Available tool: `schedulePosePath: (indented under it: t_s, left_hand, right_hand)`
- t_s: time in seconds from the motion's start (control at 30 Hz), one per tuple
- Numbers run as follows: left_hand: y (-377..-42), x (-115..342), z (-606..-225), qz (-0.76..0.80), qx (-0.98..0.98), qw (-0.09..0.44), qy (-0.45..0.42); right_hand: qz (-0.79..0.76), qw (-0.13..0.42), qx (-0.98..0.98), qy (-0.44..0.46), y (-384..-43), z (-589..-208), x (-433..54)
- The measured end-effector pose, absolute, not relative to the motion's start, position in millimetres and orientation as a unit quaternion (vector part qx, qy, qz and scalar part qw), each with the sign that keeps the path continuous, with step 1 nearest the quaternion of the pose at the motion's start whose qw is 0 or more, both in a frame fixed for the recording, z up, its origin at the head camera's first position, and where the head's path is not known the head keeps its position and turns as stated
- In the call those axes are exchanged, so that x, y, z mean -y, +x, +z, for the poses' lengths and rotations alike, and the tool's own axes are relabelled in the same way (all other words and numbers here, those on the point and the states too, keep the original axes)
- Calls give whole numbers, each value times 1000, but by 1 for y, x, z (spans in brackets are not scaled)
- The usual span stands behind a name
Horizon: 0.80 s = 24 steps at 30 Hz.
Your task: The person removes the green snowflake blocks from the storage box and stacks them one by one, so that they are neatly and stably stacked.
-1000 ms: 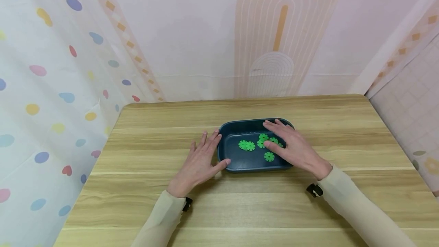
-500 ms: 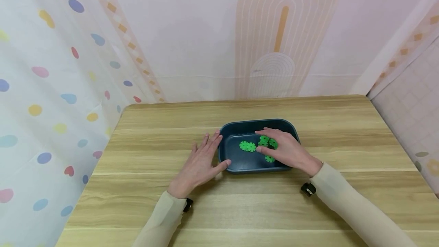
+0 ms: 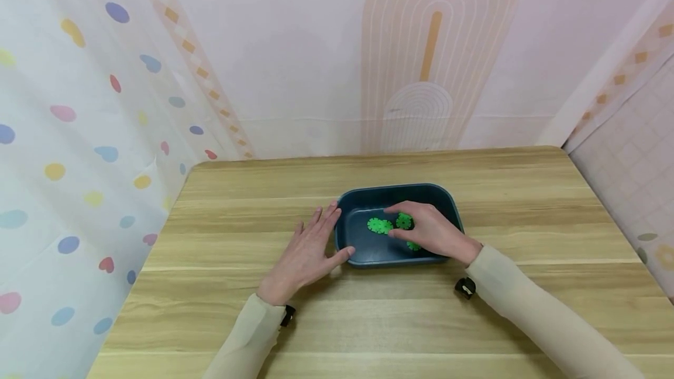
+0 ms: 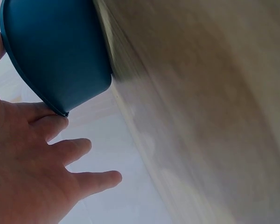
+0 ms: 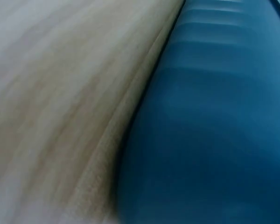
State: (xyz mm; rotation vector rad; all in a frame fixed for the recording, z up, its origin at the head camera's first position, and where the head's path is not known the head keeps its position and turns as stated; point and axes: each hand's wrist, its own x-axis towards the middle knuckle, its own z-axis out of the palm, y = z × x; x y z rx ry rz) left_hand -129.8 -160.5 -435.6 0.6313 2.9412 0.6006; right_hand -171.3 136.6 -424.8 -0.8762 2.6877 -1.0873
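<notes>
A dark blue tray (image 3: 368, 263) rests on the wooden table. Inside it lie several green notched plastic discs, flower-shaped; one pair (image 3: 380, 226) overlaps left of the right hand, and another disc (image 3: 403, 221) shows between its thumb and index finger. My left hand (image 3: 302, 256) has its fingers spread at the tray's left end, touching the rim; the left wrist view shows fingertips against the tray's edge (image 4: 56, 56). Reaching inside, my right hand (image 3: 434, 230) keeps thumb and index finger apart and covers some discs. The right wrist view shows only the tray's outer wall (image 5: 210, 121).
The wooden table (image 3: 253, 203) extends around the tray on all sides. Behind it hangs a patterned cloth (image 3: 300, 57), with a dotted cloth (image 3: 79, 192) at the left. A black band (image 3: 466, 288) sits below the right cuff.
My right hand has moved left and down into the tray, and its thumb and index finger have come closer together around the discs. The left hand has stayed at the rim.
</notes>
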Motion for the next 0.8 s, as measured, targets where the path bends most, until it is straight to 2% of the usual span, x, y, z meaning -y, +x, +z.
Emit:
schedulePosePath:
  t_s: [0.43,0.8]
  left_hand:
    - [-128,161,-436,202,-956,44,209]
    - [-128,161,-435,206,-955,45,206]
  right_hand:
    - [-299,129,-894,-308,-180,-432,-129]
    - [-284,132,-893,-323,-179,-431,-128]
